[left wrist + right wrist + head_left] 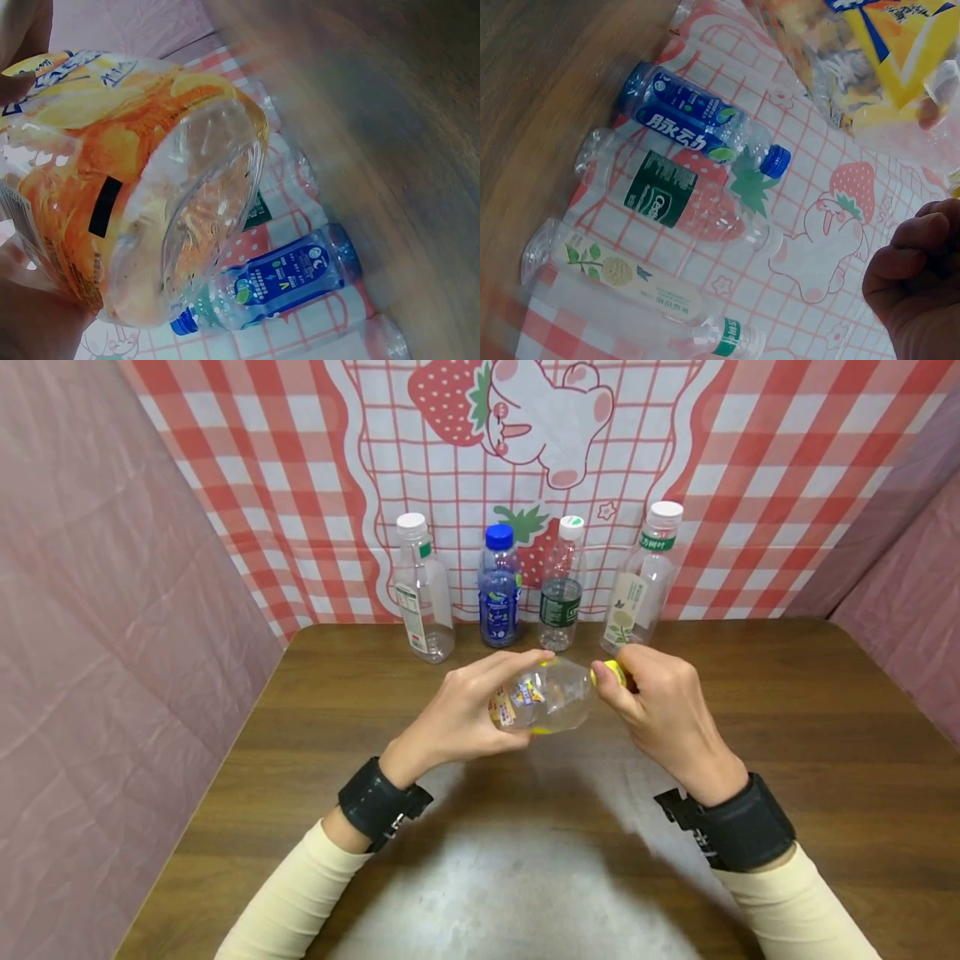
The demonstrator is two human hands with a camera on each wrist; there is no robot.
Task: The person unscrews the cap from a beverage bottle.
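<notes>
A clear plastic bottle (566, 697) with an orange and yellow label lies sideways above the table, its neck pointing right. My left hand (465, 706) grips it round the label, thumb on the near side and fingers on the far side. At the neck end, my right hand (667, 706) pinches a yellow cap (617, 671) between thumb and curled fingers. The left wrist view shows the ribbed base and orange label (124, 165) up close. In the right wrist view, curled fingers (922, 247) hide most of the cap.
Along the table's (300, 735) back edge stand several capped bottles: a clear one (431, 597) on the left, a blue-labelled one (498, 593), a green-labelled one (561, 597), and a tall clear one (645, 581) behind my right hand. A checked cloth (292, 468) hangs behind them.
</notes>
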